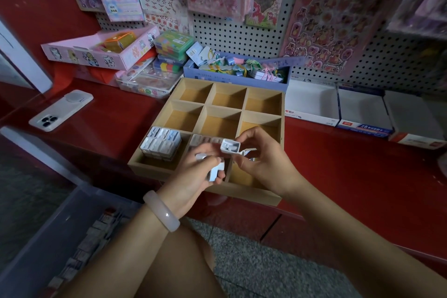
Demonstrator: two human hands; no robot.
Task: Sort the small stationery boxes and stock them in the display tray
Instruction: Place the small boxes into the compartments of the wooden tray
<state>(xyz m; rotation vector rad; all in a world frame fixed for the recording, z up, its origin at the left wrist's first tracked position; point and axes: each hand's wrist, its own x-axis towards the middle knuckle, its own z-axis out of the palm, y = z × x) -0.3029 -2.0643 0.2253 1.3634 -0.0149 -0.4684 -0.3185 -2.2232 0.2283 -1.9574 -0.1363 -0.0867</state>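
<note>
Two hands work at frame centre above the tray (154,118): the right hand (261,164) pinches one box (230,146) while the left hand (193,176) grips others (216,172), so a loose stack could slip and scatter.

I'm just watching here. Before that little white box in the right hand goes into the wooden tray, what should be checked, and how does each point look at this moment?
1. Right hand has a firm hold on the small white box: ok, pinched in its fingers.
2. Left hand is out of the way: not ok, it holds more boxes over the tray's near row.
3. Room in the near middle compartment: cannot tell, hands hide most of it.
4. Near left compartment: ok, a stack of boxes sits there, space beside it.
5. Wooden tray sits flat on the red counter: ok.
</note>
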